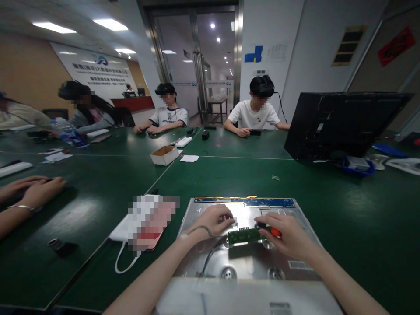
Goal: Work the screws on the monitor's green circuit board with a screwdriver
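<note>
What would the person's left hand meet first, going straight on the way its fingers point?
Probably the right hand, just across a gap; the green circuit board lies near that line, and depth is unclear.

An office seems to be shown here. A big sign [98, 79] with writing is seen near a red front desk [133, 103], tall glass doors [215, 48] are framed in metal, and a green table [236, 177] is shared by seated people [169, 116].
</note>
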`<action>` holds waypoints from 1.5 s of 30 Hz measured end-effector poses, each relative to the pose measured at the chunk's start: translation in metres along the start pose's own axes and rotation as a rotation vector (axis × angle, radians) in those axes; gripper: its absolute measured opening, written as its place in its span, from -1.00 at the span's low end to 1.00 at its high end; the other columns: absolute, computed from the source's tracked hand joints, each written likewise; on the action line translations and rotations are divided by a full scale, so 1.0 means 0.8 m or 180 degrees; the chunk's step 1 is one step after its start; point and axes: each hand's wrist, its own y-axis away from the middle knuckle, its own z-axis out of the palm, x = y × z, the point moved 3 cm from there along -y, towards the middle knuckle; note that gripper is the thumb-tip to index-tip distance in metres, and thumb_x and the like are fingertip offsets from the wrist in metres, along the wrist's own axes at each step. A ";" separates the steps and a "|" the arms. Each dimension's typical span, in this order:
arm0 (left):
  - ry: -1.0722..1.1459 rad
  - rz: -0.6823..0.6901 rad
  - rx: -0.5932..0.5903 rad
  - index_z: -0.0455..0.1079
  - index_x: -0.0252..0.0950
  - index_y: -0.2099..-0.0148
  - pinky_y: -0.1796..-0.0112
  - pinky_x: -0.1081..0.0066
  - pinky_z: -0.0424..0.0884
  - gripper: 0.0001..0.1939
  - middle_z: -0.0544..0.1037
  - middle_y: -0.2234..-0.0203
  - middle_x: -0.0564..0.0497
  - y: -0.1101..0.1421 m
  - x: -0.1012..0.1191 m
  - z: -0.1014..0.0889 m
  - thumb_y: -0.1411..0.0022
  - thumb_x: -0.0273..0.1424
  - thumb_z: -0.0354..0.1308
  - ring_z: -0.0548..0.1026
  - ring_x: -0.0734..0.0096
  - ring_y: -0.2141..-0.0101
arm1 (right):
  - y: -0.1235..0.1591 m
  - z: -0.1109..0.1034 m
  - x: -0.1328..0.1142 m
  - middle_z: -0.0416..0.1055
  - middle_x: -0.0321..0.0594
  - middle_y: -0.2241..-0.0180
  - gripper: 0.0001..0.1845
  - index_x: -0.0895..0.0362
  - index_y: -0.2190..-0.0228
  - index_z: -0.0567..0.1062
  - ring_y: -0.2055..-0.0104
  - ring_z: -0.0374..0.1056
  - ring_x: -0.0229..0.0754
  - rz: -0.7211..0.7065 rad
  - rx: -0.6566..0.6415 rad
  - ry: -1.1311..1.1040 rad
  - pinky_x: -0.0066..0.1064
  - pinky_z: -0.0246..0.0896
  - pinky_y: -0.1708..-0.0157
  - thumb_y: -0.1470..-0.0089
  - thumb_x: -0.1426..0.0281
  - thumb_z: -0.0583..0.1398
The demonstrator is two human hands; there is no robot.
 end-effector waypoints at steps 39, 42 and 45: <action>0.0000 0.0224 -0.0532 0.51 -0.33 0.37 0.45 0.49 0.21 -0.89 0.50 0.56 0.07 0.006 0.018 0.008 -0.12 -0.38 0.32 0.39 0.45 0.54 | 0.016 0.018 -0.035 0.17 0.01 -0.25 -0.04 -0.03 -0.29 0.13 -0.04 0.34 0.17 0.0250 -0.1164 -0.0024 -0.10 0.26 0.06 0.10 0.16 0.33; -0.0060 0.0199 -0.0459 0.52 -0.32 0.36 0.45 0.49 0.20 -0.90 0.50 0.56 0.06 0.006 0.015 0.009 -0.13 -0.38 0.29 0.39 0.44 0.53 | 0.015 0.017 -0.036 0.18 0.00 -0.24 -0.04 -0.03 -0.29 0.14 -0.02 0.35 0.18 0.0231 -0.1177 -0.0028 -0.09 0.26 0.08 0.11 0.19 0.33; -0.0180 0.0138 -0.0321 0.51 -0.31 0.37 0.45 0.47 0.18 -0.88 0.48 0.58 0.06 0.006 0.010 0.009 -0.17 -0.36 0.25 0.37 0.43 0.53 | 0.013 0.014 -0.036 0.20 -0.01 -0.22 -0.06 -0.04 -0.28 0.16 -0.03 0.34 0.19 0.0248 -0.1217 -0.0054 -0.07 0.25 0.07 0.10 0.17 0.34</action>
